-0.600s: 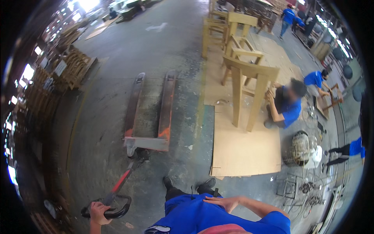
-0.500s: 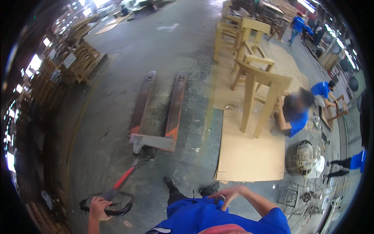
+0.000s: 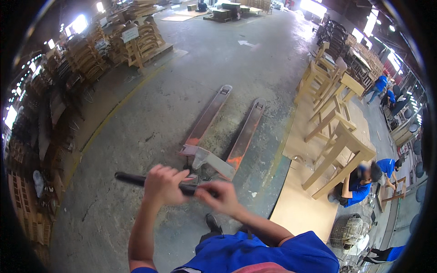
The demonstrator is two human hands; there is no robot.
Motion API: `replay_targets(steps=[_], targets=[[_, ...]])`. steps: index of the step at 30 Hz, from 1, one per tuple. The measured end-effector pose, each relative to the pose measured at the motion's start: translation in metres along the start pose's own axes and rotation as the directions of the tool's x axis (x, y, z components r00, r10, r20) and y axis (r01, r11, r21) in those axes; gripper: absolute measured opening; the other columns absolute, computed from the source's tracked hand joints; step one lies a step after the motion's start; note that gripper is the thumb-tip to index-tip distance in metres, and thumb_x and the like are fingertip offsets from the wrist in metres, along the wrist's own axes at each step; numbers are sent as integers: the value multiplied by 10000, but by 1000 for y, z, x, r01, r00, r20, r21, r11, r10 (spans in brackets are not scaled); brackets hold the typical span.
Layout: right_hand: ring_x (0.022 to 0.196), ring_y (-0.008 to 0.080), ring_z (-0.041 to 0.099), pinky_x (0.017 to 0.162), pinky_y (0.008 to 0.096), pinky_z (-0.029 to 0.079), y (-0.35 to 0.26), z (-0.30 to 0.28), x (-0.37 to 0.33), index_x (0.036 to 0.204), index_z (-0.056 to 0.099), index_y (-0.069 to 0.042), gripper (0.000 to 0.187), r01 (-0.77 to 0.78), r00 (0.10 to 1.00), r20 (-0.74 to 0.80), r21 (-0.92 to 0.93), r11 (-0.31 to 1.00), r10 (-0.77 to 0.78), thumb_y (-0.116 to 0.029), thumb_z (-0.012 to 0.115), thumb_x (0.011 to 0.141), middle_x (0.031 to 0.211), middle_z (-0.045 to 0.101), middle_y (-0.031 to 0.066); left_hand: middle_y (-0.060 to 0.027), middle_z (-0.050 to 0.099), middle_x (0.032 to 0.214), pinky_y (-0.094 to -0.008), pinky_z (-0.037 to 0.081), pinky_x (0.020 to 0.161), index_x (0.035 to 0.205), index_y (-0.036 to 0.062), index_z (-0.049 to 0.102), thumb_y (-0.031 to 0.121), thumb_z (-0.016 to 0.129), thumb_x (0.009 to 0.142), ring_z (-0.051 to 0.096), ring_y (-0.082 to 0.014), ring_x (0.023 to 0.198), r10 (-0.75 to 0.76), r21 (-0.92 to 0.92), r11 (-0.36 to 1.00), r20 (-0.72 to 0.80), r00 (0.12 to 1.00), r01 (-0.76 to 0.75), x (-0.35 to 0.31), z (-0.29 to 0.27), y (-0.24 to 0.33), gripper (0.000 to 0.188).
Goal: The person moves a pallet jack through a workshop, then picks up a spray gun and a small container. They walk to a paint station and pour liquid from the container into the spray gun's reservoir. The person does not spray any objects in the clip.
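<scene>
Both of my hands are on the dark handle (image 3: 132, 178) of a pallet jack, which lies crosswise in front of me. My left hand (image 3: 165, 184) is wrapped round it near the middle. Close beside it, my right hand (image 3: 219, 196) grips the handle's right end. Beyond my hands the worn forks of the pallet jack (image 3: 210, 113) stretch away over the floor, with orange patches near their base. Nothing lies on the forks. My hands hide most of the shaft below the handle.
Light wooden chair frames (image 3: 337, 154) stand on cardboard (image 3: 302, 207) at the right, where a crouching person in blue (image 3: 357, 189) works. Stacked wooden parts (image 3: 141, 43) line the left behind a yellow floor line (image 3: 102, 129). A wire basket (image 3: 344, 230) sits at lower right.
My right hand has come from in front of my body onto the handle. The handle has swung up toward the middle, still in my left hand. The whole view has turned and tilted up.
</scene>
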State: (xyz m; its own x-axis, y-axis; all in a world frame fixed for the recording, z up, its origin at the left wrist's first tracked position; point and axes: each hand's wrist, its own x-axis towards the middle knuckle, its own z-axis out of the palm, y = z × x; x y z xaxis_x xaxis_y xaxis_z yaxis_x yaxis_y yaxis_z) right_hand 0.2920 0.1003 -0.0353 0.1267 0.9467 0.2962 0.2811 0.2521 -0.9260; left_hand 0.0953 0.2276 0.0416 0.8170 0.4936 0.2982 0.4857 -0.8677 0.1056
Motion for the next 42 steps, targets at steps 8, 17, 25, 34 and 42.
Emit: replay_targets(steps=[8, 17, 25, 34, 42], targets=[[602, 63, 532, 538, 287, 440, 66, -59, 229, 837, 780, 25, 430, -118, 878, -478, -250, 961, -16, -387, 827, 948, 622, 659, 70, -68, 665, 688, -426, 523, 672, 695, 122, 664, 510, 902, 653, 683, -291, 656, 181, 133, 980, -296, 938, -147, 218, 59, -129, 457], [434, 148, 603, 462, 304, 455, 101, -55, 317, 777, 732, -18, 545, -87, 819, -570, -234, 968, -64, -536, 832, 915, 492, 588, 66, -31, 583, 629, -389, 497, 573, 662, 131, 624, 534, 911, 671, 634, -259, 573, 383, 134, 922, -439, 813, -363, 297, 90, -230, 495], [548, 255, 673, 535, 368, 518, 124, -60, 384, 858, 747, -30, 385, 34, 799, -569, -280, 959, -195, -395, 852, 921, 669, 681, 139, -32, 545, 625, -405, 490, 600, 670, 139, 606, 693, 891, 600, 608, -266, 578, 468, 84, 874, -414, 781, -479, 413, 119, -306, 627], [485, 221, 592, 496, 341, 476, 213, -259, 482, 772, 743, -39, 389, -28, 733, -631, -400, 916, -253, -386, 887, 875, 592, 605, 122, -58, 483, 518, -369, 411, 488, 549, 94, 483, 939, 733, 684, 526, -262, 461, 311, -59, 938, -293, 904, -342, 572, 161, -384, 891], [551, 64, 504, 526, 270, 424, 267, -337, 602, 815, 761, -5, 351, -72, 717, -666, -365, 928, -206, -323, 867, 918, 572, 584, 44, -54, 430, 508, -391, 397, 486, 550, 107, 427, 946, 759, 638, 497, -262, 448, 313, 1, 937, -447, 838, -349, 741, 219, -431, 906]])
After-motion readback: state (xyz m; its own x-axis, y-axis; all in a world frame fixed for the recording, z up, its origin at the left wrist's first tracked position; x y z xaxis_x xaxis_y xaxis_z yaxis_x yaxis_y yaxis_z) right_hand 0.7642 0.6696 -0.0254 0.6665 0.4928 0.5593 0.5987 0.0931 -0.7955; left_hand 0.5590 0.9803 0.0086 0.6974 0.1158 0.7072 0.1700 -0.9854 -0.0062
